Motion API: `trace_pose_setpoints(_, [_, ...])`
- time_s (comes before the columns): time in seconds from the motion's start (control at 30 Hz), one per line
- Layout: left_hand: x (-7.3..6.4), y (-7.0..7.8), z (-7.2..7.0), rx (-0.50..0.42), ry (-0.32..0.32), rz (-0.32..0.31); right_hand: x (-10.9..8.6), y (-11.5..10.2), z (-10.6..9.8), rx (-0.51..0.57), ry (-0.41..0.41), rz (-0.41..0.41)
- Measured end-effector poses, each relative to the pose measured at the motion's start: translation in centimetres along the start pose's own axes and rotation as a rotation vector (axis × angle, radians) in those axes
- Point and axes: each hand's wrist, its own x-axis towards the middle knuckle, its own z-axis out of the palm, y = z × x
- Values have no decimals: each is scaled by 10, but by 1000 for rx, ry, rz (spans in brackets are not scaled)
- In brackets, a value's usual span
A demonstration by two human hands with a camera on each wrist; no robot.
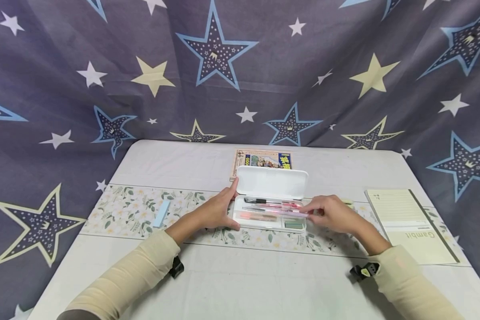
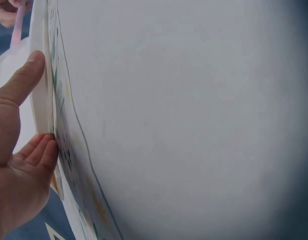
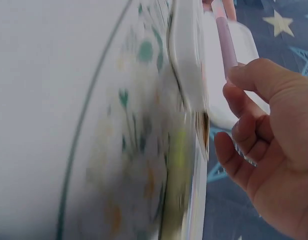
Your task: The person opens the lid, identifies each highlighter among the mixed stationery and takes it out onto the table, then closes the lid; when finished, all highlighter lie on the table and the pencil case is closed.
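A white pencil case lies with its lid raised at the middle of the table. My left hand holds its left end, thumb along the front edge and fingers toward the back. My right hand pinches a pink-and-purple pen between thumb and index finger, close over the case's right side. Inside the case are a black-capped pen, other pinkish pens beside it, an orange-brown stick-like item and a dark green block in the front right compartment.
A light blue strip lies on the floral band left of the case. Behind the lid is a book with a colourful cover. A notepad lies at the right. A yellow-green item shows partly behind my right hand.
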Motion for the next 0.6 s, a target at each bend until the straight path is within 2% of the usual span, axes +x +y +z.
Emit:
trace_pose_setpoints(0.13, [0,0,0,-4,3,0,-10,10,-9,-9,48,17])
trace_pose_setpoints(0.3, [0,-1,1,-7,5,-1,-24,25,-20,-74,95,50])
trace_pose_setpoints(0.6, [-1,-1,1,-6,10,-1,-48,50,-42,-140,107,169])
